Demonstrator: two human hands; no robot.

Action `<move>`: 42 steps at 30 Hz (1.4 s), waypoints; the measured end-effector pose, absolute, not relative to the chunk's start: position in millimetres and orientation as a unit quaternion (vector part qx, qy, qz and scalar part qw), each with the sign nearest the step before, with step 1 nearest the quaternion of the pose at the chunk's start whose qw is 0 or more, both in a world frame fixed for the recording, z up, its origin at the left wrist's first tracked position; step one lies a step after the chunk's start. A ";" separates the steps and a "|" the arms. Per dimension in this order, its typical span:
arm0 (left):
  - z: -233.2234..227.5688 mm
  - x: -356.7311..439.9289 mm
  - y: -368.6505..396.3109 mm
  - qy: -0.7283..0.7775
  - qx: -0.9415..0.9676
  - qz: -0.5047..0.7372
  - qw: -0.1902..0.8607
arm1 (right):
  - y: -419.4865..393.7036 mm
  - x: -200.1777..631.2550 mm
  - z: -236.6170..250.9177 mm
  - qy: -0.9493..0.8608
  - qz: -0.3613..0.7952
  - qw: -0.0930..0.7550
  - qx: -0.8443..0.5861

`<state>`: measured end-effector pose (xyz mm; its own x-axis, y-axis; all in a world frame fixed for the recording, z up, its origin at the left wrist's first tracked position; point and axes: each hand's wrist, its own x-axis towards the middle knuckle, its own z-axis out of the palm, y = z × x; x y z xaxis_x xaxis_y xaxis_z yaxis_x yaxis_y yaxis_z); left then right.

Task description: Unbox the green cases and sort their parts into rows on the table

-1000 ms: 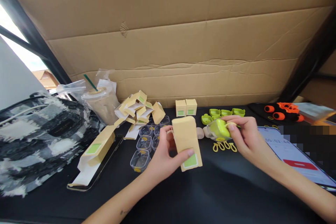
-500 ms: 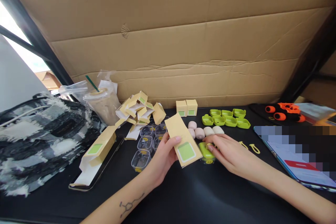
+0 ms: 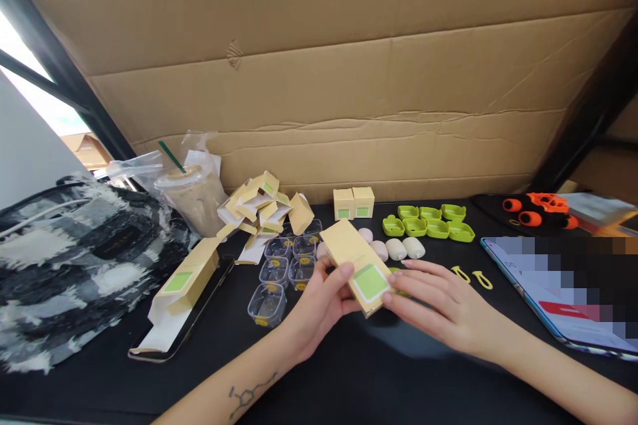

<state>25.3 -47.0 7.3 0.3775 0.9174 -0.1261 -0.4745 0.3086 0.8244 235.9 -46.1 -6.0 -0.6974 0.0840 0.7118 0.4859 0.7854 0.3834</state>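
A small tan cardboard box [image 3: 353, 251] with a green square printed on it is tilted in front of me, looking nearly flat. My left hand [image 3: 329, 299] grips its lower left side, thumb on top and fingers beneath. At the lower right edge, my right hand [image 3: 438, 305] has its fingertips against the box; its thumb is hidden. Behind that hand, a green-lidded container [image 3: 400, 281] is mostly covered. Pale rounded pieces [image 3: 397, 250], some pinkish and some cream, lie just past the box. Clear plastic cups [image 3: 268, 304] with yellow stickers stand to the left.
Green lids [image 3: 437, 228] sit in rows behind; two formed boxes [image 3: 363, 203] stand nearby. Crumpled boxes [image 3: 264, 199] pile beside a bagged drink [image 3: 192, 192]. An opened box [image 3: 192, 275] lies left. Yellow loops [image 3: 482, 279], a phone [image 3: 563, 305] and an orange toy [image 3: 543, 210] are right.
My right hand has left the green-lidded container and moved to the box's lower right edge. My left hand has tilted the box and shifted it slightly right, over part of the container.
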 end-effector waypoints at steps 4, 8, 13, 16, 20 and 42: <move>8.3 24.5 -49.5 0.303 0.363 0.455 0.755 | -46.8 239.9 -8.8 -0.856 -0.314 0.362 -0.192; 9.5 24.5 -49.1 0.294 0.357 0.448 0.765 | -47.6 242.7 -11.2 -0.857 -0.321 0.348 -0.205; 12.1 24.3 -48.4 0.279 0.351 0.432 0.783 | -49.4 243.5 -8.6 -0.857 -0.343 0.333 -0.194; 13.0 24.3 -48.5 0.279 0.347 0.433 0.784 | -50.3 243.4 -6.6 -0.859 -0.350 0.326 -0.182; 12.5 24.5 -49.1 0.277 0.345 0.433 0.785 | -50.4 241.8 -5.0 -0.861 -0.334 0.340 -0.176; 11.7 22.4 -49.4 0.282 0.353 0.429 0.782 | -53.4 242.3 -9.5 -0.851 -0.326 0.355 -0.208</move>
